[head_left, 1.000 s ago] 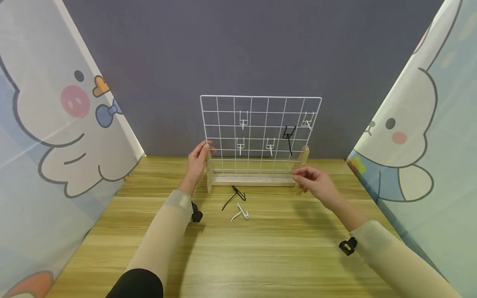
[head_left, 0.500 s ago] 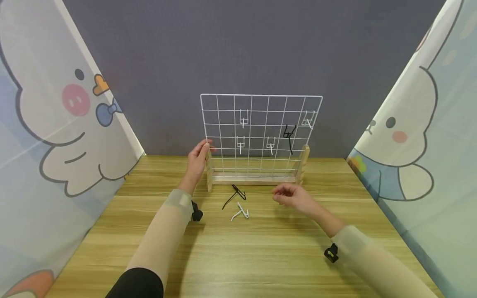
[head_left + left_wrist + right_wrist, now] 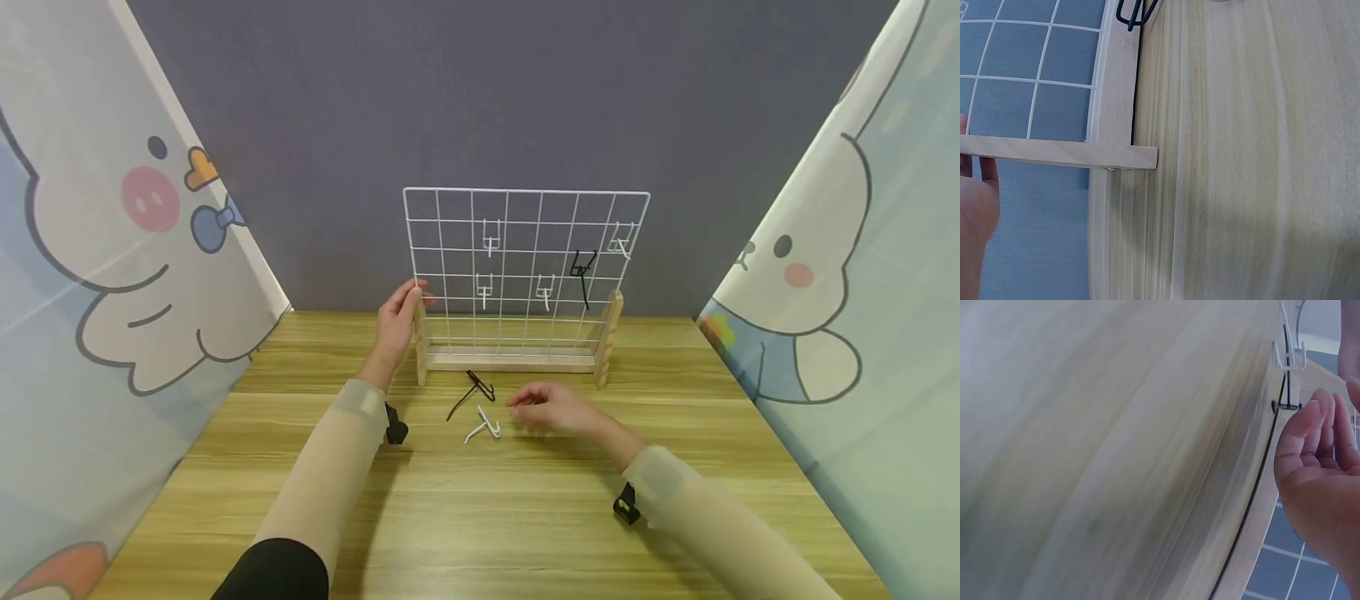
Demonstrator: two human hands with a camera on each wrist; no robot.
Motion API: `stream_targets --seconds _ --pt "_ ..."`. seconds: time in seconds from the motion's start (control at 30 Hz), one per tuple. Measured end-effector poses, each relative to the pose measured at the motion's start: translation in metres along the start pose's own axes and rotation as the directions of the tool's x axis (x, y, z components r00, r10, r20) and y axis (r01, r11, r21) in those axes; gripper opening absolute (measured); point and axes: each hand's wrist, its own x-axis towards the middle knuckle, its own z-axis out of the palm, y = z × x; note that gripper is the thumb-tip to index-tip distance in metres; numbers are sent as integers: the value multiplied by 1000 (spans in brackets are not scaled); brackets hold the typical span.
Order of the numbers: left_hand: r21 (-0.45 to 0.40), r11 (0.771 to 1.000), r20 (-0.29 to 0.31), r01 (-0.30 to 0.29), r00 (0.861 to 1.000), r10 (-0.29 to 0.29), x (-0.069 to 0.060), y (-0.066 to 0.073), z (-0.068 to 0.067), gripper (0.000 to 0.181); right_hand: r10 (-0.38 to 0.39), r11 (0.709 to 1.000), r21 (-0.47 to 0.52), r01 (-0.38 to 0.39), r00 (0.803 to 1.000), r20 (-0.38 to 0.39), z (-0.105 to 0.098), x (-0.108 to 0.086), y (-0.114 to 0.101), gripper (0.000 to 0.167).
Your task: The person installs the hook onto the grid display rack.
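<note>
A white wire grid [image 3: 525, 192] stands upright in a wooden stand [image 3: 510, 363]. My left hand [image 3: 395, 325] grips the stand's left post [image 3: 1054, 152] near its top, with fingers on both sides of it. On the table lie a black hook [image 3: 480, 384] and, nearer me, a white hook [image 3: 485, 422]. Just right of these two, my right hand [image 3: 558, 410] hovers with loosely bent fingers and nothing held; it appears apart from both. In the right wrist view its fingertips [image 3: 1322, 400] are seen close to the hooks.
Several white hooks, one of them an upper hook [image 3: 491, 244], and one black hook [image 3: 582, 273] hang on the grid. A grey wall [image 3: 525, 100] rises behind. Cartoon-printed cloths flank the wood-grain table [image 3: 480, 517] on the left and right.
My right hand has moved left and toward me, from the stand's right post to beside the loose hooks. My left hand has stayed on the left post.
</note>
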Motion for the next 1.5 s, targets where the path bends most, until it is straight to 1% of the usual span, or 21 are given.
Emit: stream_targets --seconds 0.1,0.27,0.37,0.6,0.73,0.87,0.93,1.0,1.2,1.5 --pt "9 1000 7 9 1000 -9 1 -1 0 22 2 1000 19 -3 1000 29 6 6 0 36" --pt "28 999 19 27 999 -28 1 0 1 26 22 998 61 -25 999 41 14 15 4 31" --pt "24 999 20 25 999 -25 1 0 1 26 30 997 75 -34 998 46 18 18 5 30" --pt "21 1000 2 4 1000 -4 0 4 2 22 66 997 34 -67 997 50 23 21 5 27" --pt "33 999 3 7 1000 -8 1 3 1 20 94 995 31 -96 994 57 24 21 3 26" --pt "47 999 0 9 1000 -9 2 2 0 28 95 995 14 -96 994 55 24 20 2 25" --pt "52 999 1 7 1000 -7 2 1 0 35 84 996 3 -85 995 56 24 21 2 24" --pt "54 999 2 1 1000 -1 1 1 0 38 74 997 -5 -74 996 57 25 22 3 23" --pt "50 999 0 10 1000 -10 0 0 -1 25 57 998 -6 -56 996 62 26 21 5 22" --pt "49 999 -5 -1 1000 1 -1 0 -1 22 57 997 39 -59 996 63 26 20 8 27"
